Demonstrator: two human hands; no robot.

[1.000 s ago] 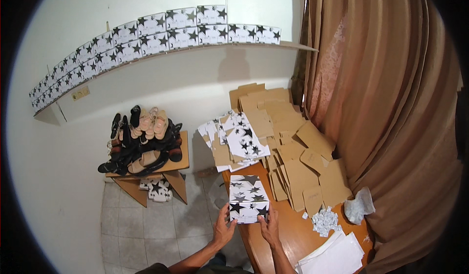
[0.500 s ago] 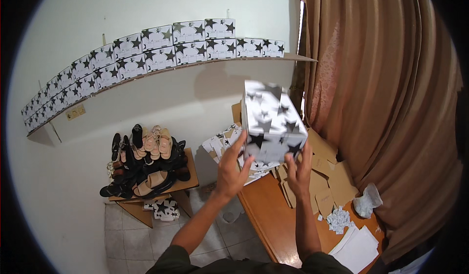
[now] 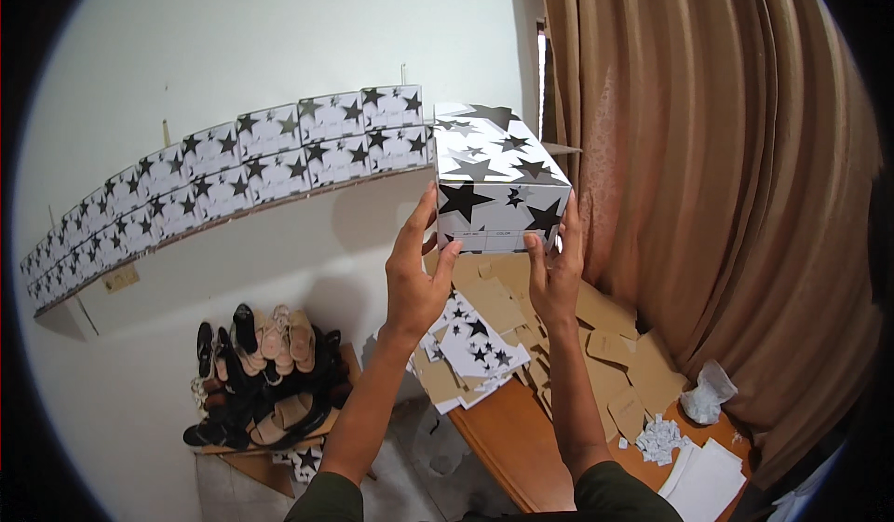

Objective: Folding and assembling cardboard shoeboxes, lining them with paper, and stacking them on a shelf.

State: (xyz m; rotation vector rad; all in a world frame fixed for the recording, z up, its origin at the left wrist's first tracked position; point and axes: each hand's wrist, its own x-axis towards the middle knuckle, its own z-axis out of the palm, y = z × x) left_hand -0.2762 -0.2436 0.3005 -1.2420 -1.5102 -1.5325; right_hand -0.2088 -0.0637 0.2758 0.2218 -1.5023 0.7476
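Observation:
A white cardboard shoe box printed with black and grey stars is held up in front of me, its lid closed. My left hand grips its left side, thumb on the near face. From the right, my right hand clasps the opposite side, thumb likewise on the near face. Beyond the held box, a wall shelf carries two rows of matching star-printed boxes. The held box hides the shelf's right part and the boxes there.
Below, a wooden table bears flat star-printed cardboard, brown cardboard pieces, small white packets, a plastic bag and white paper. Sandals and shoes crowd a small stand at left. A brown curtain hangs right.
Both hands have raised the star-printed box up and slightly left, bringing it level with the shelf. The view has shifted, so the shelf appears lower and further left.

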